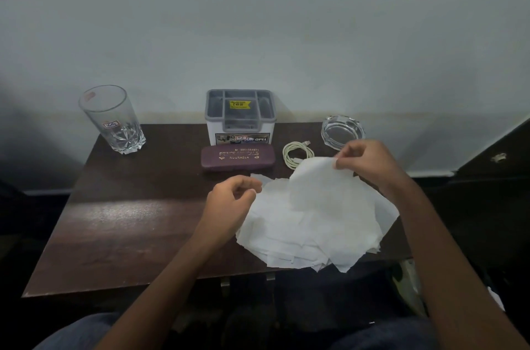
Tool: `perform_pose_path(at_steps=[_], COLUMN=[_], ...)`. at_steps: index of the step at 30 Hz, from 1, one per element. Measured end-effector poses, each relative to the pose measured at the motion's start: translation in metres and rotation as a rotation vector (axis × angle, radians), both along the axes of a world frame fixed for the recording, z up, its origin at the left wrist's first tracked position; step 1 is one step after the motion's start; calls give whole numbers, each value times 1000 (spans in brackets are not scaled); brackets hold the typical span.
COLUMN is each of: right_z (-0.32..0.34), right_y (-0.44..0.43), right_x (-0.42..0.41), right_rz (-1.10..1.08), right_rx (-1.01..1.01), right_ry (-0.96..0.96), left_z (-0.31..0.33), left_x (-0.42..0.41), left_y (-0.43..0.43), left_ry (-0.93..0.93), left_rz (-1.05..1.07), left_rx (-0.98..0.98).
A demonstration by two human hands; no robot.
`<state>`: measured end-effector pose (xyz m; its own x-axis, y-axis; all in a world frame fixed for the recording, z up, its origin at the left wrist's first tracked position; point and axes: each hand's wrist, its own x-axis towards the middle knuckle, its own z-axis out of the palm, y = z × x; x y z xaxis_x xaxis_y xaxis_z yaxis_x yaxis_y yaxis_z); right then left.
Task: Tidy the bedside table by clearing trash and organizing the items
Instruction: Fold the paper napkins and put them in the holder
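Pile of white paper sheets (315, 232) on the front right of the dark table (129, 220), right hand (367, 160) fingers pinching one sheet (315, 180) lifted by its top edge, left hand (229, 203) fingers curled at the pile's left edge, grip unclear, glass (114, 120), organizer box (241, 117), glasses case (238, 158), coiled cable (296, 154) and ashtray (342, 130) behind.

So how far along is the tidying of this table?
Early on. Done: little, the organizer looks empty. In hand: the right hand pinches one sheet up from the tissue pile. Left: clearing that pile, then sorting the spectacle case and cable.
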<state>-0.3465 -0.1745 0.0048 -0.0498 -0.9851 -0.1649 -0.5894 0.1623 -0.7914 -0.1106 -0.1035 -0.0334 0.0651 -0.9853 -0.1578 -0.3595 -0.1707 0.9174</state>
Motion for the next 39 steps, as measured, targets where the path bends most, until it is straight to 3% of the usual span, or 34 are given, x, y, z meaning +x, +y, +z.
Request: perform_pose_path(at_steps=[6, 12, 15, 19, 24, 27, 32, 35, 39], right_z=[21, 8, -4, -10, -10, -1, -7, -17, -26], right_y=[8, 12, 17, 24, 23, 18, 5, 3, 2], right_x=[31, 77, 92, 101, 102, 87, 39, 18, 17], right_rz=[128, 26, -67, -107, -65, 71, 163, 271, 326], right_rx=[19, 216, 375, 464, 447, 390, 50, 175, 268], right_ry=[-468, -1108, -1187, -1110, -932, -750, 156, 399, 458], left_z=[8, 19, 23, 25, 27, 26, 19, 25, 29], left_x=[-6, -7, -1, 8, 11, 14, 19, 14, 9], left_y=[2, -3, -7, -10, -11, -12, -5, -1, -1], left_ry=[268, 891, 1114, 1302, 1157, 924, 137, 245, 409], left_rz=[8, 103, 180, 289, 352, 382, 262, 182, 302], left_rx=[73, 356, 341, 321, 303, 157, -214, -240, -98])
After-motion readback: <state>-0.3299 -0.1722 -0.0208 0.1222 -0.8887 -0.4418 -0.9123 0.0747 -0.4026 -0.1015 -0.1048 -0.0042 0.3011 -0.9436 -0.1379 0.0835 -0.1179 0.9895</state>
